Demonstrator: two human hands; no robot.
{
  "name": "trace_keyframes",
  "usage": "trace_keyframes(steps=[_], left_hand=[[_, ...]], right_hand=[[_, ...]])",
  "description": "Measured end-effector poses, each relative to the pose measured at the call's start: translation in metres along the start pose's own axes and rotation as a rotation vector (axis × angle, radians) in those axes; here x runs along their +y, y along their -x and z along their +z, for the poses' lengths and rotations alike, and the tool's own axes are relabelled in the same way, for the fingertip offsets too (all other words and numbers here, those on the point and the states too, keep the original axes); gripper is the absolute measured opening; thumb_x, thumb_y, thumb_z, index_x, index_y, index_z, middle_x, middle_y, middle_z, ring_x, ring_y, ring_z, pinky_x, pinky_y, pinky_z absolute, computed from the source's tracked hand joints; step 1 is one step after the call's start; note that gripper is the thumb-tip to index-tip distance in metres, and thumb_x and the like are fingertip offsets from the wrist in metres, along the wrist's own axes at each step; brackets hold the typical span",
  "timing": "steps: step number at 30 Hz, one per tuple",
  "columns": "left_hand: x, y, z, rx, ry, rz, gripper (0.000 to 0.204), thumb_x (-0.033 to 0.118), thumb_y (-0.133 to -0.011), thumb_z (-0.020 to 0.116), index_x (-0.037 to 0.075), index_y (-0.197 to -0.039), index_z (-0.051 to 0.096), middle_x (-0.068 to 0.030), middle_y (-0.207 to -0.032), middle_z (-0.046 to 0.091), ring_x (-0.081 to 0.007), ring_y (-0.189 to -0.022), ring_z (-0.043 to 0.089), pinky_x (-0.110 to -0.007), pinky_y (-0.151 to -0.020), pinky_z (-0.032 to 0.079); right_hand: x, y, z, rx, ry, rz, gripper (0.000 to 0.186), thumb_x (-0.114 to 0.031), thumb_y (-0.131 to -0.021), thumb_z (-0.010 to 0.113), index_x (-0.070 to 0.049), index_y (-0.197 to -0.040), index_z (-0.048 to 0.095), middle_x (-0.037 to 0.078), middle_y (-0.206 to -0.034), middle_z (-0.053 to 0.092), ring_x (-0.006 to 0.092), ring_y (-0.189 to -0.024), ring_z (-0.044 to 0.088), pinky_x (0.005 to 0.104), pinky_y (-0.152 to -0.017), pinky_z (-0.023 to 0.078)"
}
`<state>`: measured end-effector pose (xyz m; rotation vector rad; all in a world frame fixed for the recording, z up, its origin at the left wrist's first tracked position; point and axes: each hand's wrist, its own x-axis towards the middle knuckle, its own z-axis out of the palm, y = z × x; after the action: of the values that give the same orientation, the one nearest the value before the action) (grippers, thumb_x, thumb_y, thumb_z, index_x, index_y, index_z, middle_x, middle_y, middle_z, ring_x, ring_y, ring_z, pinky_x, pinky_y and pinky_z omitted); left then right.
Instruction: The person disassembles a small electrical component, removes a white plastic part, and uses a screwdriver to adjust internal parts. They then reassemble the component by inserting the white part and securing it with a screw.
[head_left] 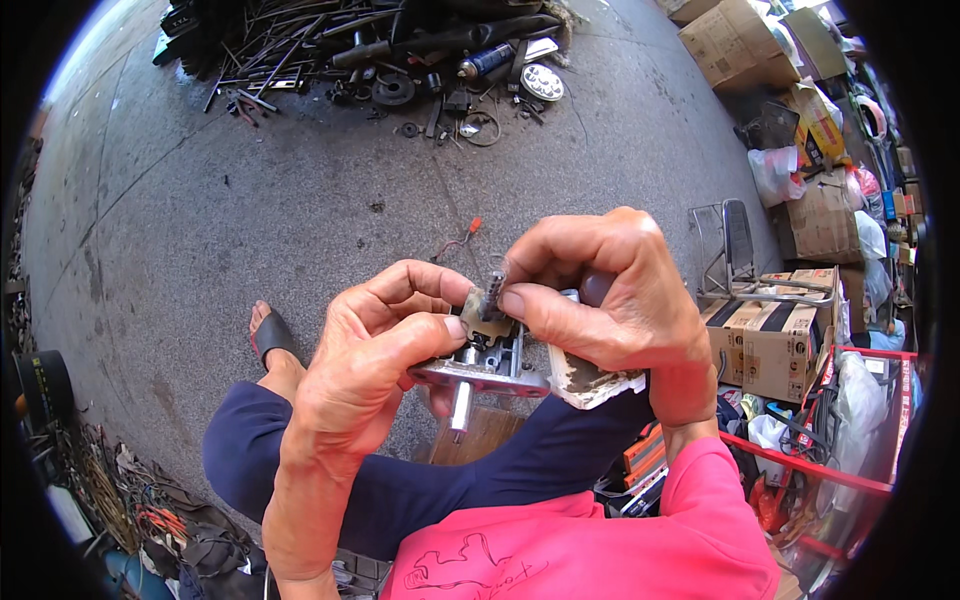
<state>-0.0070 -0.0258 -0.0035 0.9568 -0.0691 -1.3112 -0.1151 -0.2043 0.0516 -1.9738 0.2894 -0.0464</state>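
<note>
Two bare hands meet at the frame's centre on a silver metal mechanism (482,379) with a flat flange and round shaft. The left hand (365,365) grips it between thumb and fingers; the right hand (612,290) pinches a small, dark grey, coiled metal piece (494,291) at its top. Inner parts lie bare and the stained white shell (592,378) sits beside it, uncovering it, so the work looks unfinished. Grey speckled floor (190,250) gives most room at left; dark scrap metal (300,45) edges the top, a red-framed crate (850,477) the lower right.
</note>
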Motion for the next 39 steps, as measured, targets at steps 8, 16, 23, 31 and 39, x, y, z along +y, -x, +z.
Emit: trace_keyframes(steps=[8,16,23,31,39], left_hand=[[0.0,0.001,-0.001,-0.05,0.029,0.021,0.028,0.001,-0.083,0.065,0.002,-0.11,0.058,-0.005,-0.09,0.065,-0.0093,-0.073,0.063,-0.023,-0.051,0.054],[-0.001,0.002,0.002,-0.06,0.001,0.032,0.032,0.002,-0.083,0.066,0.002,-0.112,0.054,-0.0056,-0.095,0.062,-0.0104,-0.075,0.064,-0.024,-0.052,0.055],[0.001,0.003,0.003,-0.09,-0.051,0.063,0.033,0.0,-0.083,0.067,0.003,-0.113,0.052,-0.0055,-0.099,0.061,-0.0093,-0.084,0.063,-0.022,-0.062,0.054],[-0.004,0.002,0.004,-0.116,-0.078,0.115,0.034,-0.001,-0.084,0.069,0.002,-0.114,0.052,-0.0056,-0.104,0.062,-0.0085,-0.093,0.061,-0.021,-0.071,0.053],[-0.002,0.002,0.005,-0.071,-0.073,0.079,0.033,0.002,-0.086,0.07,0.001,-0.116,0.057,-0.0059,-0.102,0.063,-0.0074,-0.085,0.063,-0.02,-0.056,0.053]], right_hand=[[0.001,0.001,0.006,0.055,-0.009,-0.092,0.01,-0.004,-0.08,0.074,0.004,-0.082,0.07,0.004,-0.063,0.065,0.0042,-0.056,0.059,0.0207,-0.048,0.043],[0.005,0.0,0.006,0.061,0.035,-0.19,0.007,-0.001,-0.078,0.074,0.004,-0.082,0.071,0.005,-0.066,0.067,0.0058,-0.058,0.062,0.0209,-0.05,0.044],[0.004,0.001,0.007,0.087,0.008,-0.178,0.007,-0.001,-0.078,0.075,0.004,-0.081,0.071,0.006,-0.065,0.067,0.0056,-0.056,0.06,0.0215,-0.048,0.043],[0.007,0.001,0.009,0.063,0.068,-0.262,0.008,-0.001,-0.076,0.076,0.003,-0.082,0.072,0.006,-0.065,0.068,0.0062,-0.056,0.061,0.0213,-0.051,0.044],[0.004,0.002,0.007,0.064,0.05,-0.182,0.005,-0.002,-0.078,0.073,0.002,-0.081,0.071,0.004,-0.061,0.065,0.0042,-0.054,0.059,0.0202,-0.047,0.041]])
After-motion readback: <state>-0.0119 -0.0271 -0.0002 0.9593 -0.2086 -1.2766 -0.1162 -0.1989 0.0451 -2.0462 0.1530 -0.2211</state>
